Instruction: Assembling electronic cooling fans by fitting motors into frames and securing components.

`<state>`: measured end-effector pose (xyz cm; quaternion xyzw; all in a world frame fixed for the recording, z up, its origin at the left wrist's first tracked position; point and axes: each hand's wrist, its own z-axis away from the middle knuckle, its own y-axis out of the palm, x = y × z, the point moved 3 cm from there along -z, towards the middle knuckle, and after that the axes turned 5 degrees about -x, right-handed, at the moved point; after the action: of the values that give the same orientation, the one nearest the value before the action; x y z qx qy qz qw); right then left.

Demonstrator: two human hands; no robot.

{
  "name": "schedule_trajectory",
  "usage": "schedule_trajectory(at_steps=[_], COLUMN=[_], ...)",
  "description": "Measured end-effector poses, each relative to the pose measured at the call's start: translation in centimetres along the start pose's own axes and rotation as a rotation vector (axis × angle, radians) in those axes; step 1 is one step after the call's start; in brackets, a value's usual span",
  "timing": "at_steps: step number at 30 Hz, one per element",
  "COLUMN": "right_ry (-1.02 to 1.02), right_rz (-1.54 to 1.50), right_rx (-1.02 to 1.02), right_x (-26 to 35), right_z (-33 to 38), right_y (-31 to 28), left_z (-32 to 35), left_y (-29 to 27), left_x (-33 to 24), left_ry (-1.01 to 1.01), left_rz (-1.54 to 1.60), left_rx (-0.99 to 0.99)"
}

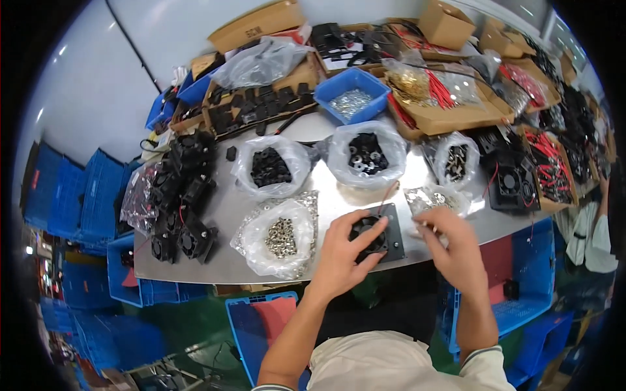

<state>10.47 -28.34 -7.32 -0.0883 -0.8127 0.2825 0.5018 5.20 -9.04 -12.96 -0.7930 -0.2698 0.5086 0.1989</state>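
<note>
A black cooling fan [373, 238] lies at the front edge of the metal table, on a dark square plate [394, 244] with screws at its corners. My left hand [344, 255] is closed around the fan, its fingers over the frame and blades. To the right, my right hand [454, 246] is raised over the table edge, thumb and fingertips pinched together. Whatever sits between those fingertips is too small to make out. Just beyond it lies a clear plastic bag of small shiny metal parts [438, 197].
Open bags hold metal nuts [282, 238], black parts [270, 167], dark washers [366, 155] and screws [456, 163]. A blue bin of screws [352, 98] stands behind. Finished-looking fans [189, 195] pile up at left; another fan [513, 182] sits at right. Blue crates [502, 287] stand below.
</note>
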Motion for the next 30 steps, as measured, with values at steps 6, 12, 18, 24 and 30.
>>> schedule_trajectory(at_steps=[6,12,18,24,30], right_ry=[-0.469,-0.766,-0.714,-0.576,0.058], right_rz=[0.098,0.622,0.645,0.203,-0.375], right_rx=[0.291,0.388,0.401,0.247,0.256], right_x=[6.3,4.8,5.1,5.9,2.8], right_z=[-11.2,-17.0,-16.8,-16.6,-6.6], right_y=[10.1,20.8,23.3,17.6,4.9], left_z=[0.7,0.8,1.0,0.4,0.7], left_y=[-0.4,0.1,-0.1,-0.2,-0.1], left_x=[0.6,0.5,1.0,0.5,0.7], left_ry=[0.032,0.09,0.052,0.055,0.024], left_rz=[-0.004,0.032,-0.008,0.009,-0.008], left_rx=[-0.031,-0.088,-0.066,-0.044,-0.02])
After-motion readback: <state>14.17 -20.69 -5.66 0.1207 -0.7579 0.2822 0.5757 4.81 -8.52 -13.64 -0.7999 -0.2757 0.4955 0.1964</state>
